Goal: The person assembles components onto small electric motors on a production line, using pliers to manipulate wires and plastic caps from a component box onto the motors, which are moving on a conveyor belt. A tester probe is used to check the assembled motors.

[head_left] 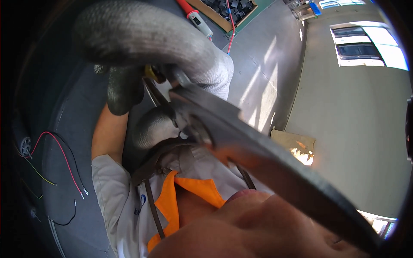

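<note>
gloved fingers curl at the upper end of a long dark bar

a pale wall (357, 129) takes up your 3 o'clock side, and a grey surface (77, 232) lies from 7 to 9 o'clock. a dark flat bar (275, 170) runs very near the lens from just off the middle out toward 4 o'clock, tilted, with a round joint-like spot near its inner end; its kind is unclear.

at 11 o'clock your gloved hand (150, 38) bends its fingers down beside that inner end. the gap between fingers and thumb is hidden, so you cannot tell how far the grip is open or whether it has hold of the bar. another rounded gloved part (155, 129) shows just below; you cannot tell which hand it belongs to.

your pale sleeve (107, 172) and bare forearm (109, 135) rise at 8 o'clock, beside an orange collar (170, 206) at 7. a window (368, 45) glows at 2 o'clock. at 12 o'clock an open box (249, 8) holds small dark pieces, with a red-and-grey handheld device (198, 21) just beside it. a red wire (64, 150) and a round spoked part (26, 145) lie at 9 o'clock.
</note>
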Tool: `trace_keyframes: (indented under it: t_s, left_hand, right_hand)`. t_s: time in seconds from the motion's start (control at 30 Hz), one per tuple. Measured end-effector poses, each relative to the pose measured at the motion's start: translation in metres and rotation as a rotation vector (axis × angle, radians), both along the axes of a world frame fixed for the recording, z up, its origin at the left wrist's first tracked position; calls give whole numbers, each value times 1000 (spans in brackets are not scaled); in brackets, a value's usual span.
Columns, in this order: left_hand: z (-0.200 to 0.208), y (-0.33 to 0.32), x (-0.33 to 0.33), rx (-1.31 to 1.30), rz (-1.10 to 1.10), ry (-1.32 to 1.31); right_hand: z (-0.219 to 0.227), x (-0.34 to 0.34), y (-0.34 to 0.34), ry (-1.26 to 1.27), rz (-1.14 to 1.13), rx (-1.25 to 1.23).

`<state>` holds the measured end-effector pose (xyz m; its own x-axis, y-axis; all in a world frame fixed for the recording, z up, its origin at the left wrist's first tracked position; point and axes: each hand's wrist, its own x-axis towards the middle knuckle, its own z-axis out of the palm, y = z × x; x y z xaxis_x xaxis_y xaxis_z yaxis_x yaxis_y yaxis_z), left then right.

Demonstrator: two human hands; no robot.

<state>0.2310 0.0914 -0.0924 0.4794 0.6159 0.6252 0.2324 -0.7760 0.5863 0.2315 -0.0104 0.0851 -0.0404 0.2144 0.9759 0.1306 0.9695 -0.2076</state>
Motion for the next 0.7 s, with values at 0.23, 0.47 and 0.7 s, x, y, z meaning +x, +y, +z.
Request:
trace_keyframes:
  t_s: [0.23,0.47,0.7]
  left_hand:
    - [-22,22,-8,-8,15,21]
    - [-15,29,8,-72,-133,137]
    - [-5,30,-9,-100,-98,152]
  right_hand:
    - [7,-5,-24,-59,-10,-291]
    - [9,-10,-44,-138,-260,-411]
    - [12,-25,-35,-184,-86,-484]
